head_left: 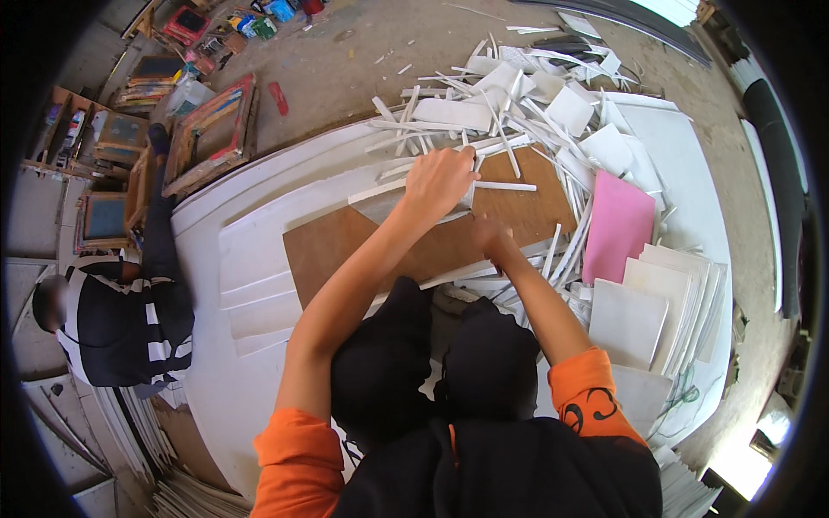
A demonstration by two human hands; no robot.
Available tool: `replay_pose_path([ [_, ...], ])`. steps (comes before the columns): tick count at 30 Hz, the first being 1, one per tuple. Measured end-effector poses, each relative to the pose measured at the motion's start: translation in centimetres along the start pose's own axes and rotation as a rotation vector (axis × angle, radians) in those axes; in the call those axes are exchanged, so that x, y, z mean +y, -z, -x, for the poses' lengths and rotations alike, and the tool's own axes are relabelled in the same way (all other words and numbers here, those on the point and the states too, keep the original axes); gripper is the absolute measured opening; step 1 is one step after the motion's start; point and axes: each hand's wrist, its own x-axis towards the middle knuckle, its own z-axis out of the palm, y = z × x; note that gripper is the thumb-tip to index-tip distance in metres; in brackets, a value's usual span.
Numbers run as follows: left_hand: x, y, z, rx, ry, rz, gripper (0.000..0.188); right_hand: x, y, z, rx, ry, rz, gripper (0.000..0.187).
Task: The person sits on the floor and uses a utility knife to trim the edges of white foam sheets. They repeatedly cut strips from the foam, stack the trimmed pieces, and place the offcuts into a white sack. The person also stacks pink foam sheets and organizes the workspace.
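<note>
the brown board [332, 259] lies in front of the person's black-clad knees [380, 363], on a large white sheet [203, 354] that spreads past it on both sides. a pale grey piece [376, 205] rests across the middle of the brown board, between its bare left and right parts. the left hand [440, 183] is over that piece, back of the hand up and fingers curled in; whether they have hold of anything i cannot tell. just to its right a white strip [511, 186] lies on the brown board. the right hand [491, 237] is blurred, low over the middle of the brown board and nearer the knees than the left; its fingers look bent, but what they grip, if anything, i cannot tell. beyond the brown board is a heap of white offcuts [505, 104], to its right a pink sheet [619, 226], and to the near right of it overlapping white pieces [629, 321]. well left of the brown board is another person [121, 319] in black and white
</note>
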Motion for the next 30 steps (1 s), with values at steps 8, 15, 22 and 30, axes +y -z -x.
replay_pose_path([
  [8, -0.5, 0.4, 0.1, -0.062, 0.035, 0.007, 0.030, 2.4, -7.3, -1.1, 0.274, 0.088, -0.088, 0.021],
  [15, -0.1, -0.3, -0.1, -0.044, 0.032, -0.074, 0.029, 3.0, -9.4, -1.2, 0.410, 0.082, 0.018, 0.013],
  [22, -0.7, 0.0, -0.4, -0.028, 0.050, -0.055, 0.033, 6.5, -11.2, 3.6, 0.490, 0.171, 0.069, 0.016],
  [30, -2.8, 1.9, -0.1, 0.035, -0.024, 0.128, 0.038, 5.5, -4.4, 2.1, 0.301, 0.185, -0.127, 0.026],
])
